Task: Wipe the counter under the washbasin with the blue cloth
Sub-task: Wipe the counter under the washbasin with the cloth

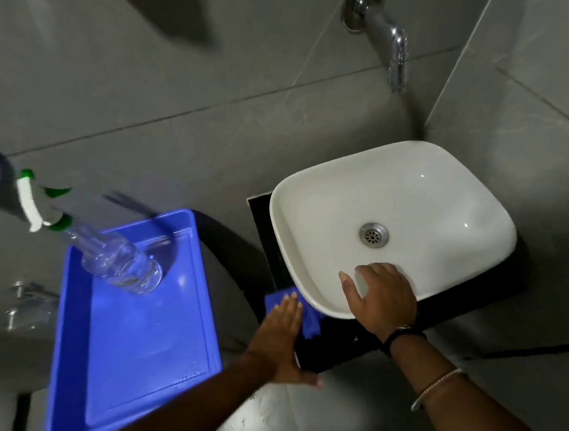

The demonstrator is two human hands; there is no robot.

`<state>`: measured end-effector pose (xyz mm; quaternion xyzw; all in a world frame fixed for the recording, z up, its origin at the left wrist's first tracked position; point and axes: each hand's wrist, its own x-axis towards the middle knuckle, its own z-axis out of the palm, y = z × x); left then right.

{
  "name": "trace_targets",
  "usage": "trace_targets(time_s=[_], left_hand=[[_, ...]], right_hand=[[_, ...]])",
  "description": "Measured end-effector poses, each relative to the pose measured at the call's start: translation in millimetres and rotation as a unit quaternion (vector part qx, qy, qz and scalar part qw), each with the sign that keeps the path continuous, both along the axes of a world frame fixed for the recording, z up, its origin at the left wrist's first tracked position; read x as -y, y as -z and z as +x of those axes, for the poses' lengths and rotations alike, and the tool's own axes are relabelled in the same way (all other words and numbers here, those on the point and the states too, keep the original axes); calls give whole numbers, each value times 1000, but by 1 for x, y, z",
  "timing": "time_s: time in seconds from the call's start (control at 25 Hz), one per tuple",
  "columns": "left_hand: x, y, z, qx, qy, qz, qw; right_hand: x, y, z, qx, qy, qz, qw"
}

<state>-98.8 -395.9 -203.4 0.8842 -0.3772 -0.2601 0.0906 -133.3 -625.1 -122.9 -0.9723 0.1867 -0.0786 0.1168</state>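
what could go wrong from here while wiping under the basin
1. The right hand leans on the basin rim; pressing hard might shift it on the black counter.
2. The left hand pushes the cloth flat beside the counter's edge, so the cloth could slide off.
3. The spray bottle stands in the blue tray by the left arm; a wide stroke might knock it.

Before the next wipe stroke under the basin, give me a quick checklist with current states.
1. Blue cloth under the left hand, pressed flat on the black counter: ok.
2. Right hand bracing on the washbasin rim: ok.
3. Cloth reaches beneath the basin's edge: cannot tell, hidden.
4. Spray bottle in the blue tray, clear of the stroke: ok.
5. Counter already clean: cannot tell, too dark.
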Motion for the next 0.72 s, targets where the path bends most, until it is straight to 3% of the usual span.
trace_targets(time_s=[0.08, 0.2, 0.24, 0.32, 0.4, 0.48, 0.6, 0.72], left_hand=[[15, 0, -43, -12, -14, 17, 1000], [31, -24, -62, -8, -29, 21, 999], [30, -34, -61, 4, -51, -5, 999], [13, -53, -60, 79, -129, -140, 979], [-4, -70, -51, 175, -205, -266, 925], [5, -91, -20, 204, -263, -278, 901], [65, -117, 28, 145, -292, -206, 923], [113, -110, 33, 115, -287, -129, 942]], right_hand=[[-2, -6, 1, 20, -4, 18, 1000], [-3, -11, -21, 123, -41, 106, 986], [-6, -6, -37, 158, -61, 117, 979], [-27, 15, -82, 174, -101, 97, 975], [-59, 38, -113, 99, -141, 75, 982], [-89, 56, -113, -25, -172, 65, 983], [-107, 70, -90, -137, -199, 39, 969], [-99, 79, -89, -134, -210, 42, 968]])
